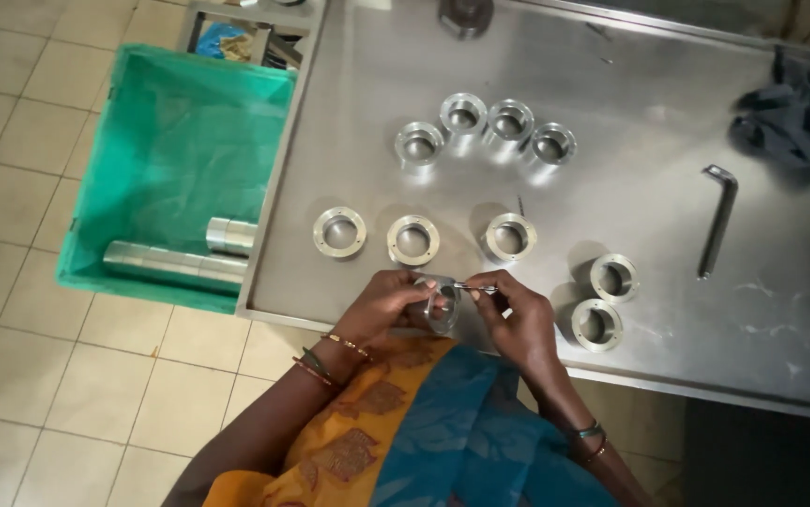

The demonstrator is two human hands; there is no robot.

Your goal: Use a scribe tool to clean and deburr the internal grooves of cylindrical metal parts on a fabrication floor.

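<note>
At the near edge of the steel counter [668, 84], left hand [382, 305] closed around a metal ring [442, 302], held up on edge just above the counter rim; right hand [516, 319] pinching a thin metal pin [473, 286], tip touching the ring's upper edge. Both grips shut, each on its own piece. Judged as mid-way through working the pin at the ring's rim or a small hole there; too small to tell which. Further back on the counter, three flat rings in a row [412, 240], four taller rings clustered behind [486, 131], two more to the right [605, 300]. Well apart to the right, a bent hex key [718, 221] and dark cloth [804, 108]. Left of the counter, a green crate [175, 169] with steel cylinders [180, 261] inside. Steady hold and fine aim needed for the pin
</note>
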